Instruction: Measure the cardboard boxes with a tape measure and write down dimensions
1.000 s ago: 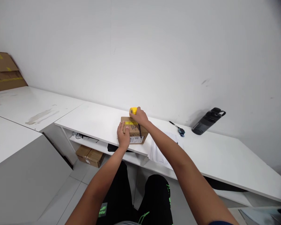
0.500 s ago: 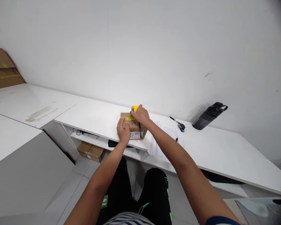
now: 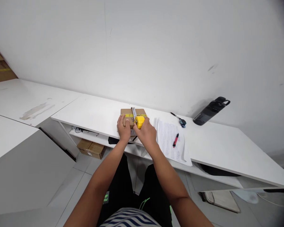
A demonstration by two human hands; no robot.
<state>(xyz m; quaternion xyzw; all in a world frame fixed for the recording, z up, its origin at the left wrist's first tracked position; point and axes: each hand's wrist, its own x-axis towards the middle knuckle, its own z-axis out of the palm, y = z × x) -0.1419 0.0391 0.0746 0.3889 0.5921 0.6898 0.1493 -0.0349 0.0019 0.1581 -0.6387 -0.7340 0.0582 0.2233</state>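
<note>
A small cardboard box (image 3: pixel 127 111) with yellow tape and dark handwriting rests on the white shelf top. My left hand (image 3: pixel 123 128) grips the box's left side, fingers on its top. In my right hand (image 3: pixel 147 132) is a yellow tape measure (image 3: pixel 139 121), held at the box's near edge. Its blade (image 3: pixel 133 112) is pulled out and lies across the top of the box, reaching the far edge. Part of the box's front is hidden behind my hands.
Right of the box lie written sheets (image 3: pixel 167 137) with a red and black pen (image 3: pixel 175 140) on them. Beyond are a black cord with a dark blue piece (image 3: pixel 182 122) and a dark bottle (image 3: pixel 210 111) leaning on the wall. A cardboard box (image 3: pixel 91 148) sits below the shelf.
My right hand has brought the tape measure from the box's far edge to its near edge. The blade, earlier hanging over the front, now runs across the top. My left hand stays on the box.
</note>
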